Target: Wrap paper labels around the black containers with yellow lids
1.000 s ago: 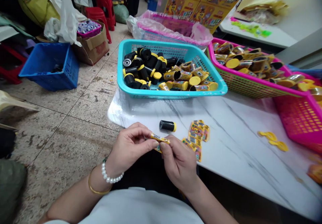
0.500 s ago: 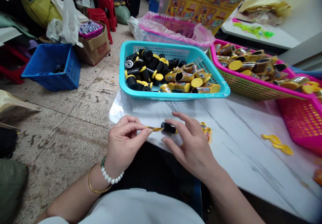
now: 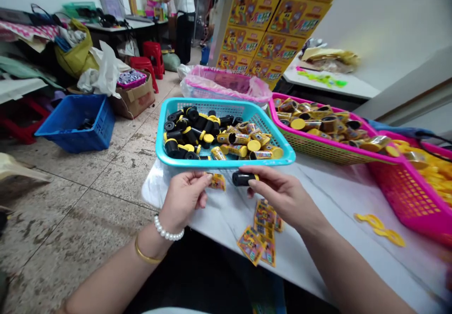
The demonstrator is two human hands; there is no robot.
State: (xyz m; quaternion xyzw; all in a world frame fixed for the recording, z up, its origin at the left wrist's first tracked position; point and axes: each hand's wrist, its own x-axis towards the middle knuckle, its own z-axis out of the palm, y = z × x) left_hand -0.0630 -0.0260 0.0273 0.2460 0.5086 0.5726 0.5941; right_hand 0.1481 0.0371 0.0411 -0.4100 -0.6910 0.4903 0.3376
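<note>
Left hand (image 3: 189, 189) pinching yellow label (image 3: 218, 182), right hand (image 3: 278, 189) gripping black cylinder (image 3: 242, 179), turquoise basket (image 3: 226, 163) beyond

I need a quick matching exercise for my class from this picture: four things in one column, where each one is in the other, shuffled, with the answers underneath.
Column 1
1. Bead bracelet
2. Blue crate
3. Lone black tube
4. Turquoise basket

Column 2
A. Held in the right hand
B. Worn at the left wrist
C. Standing on the white table
D. On the floor

Pairs: 1-B, 2-D, 3-A, 4-C
</note>
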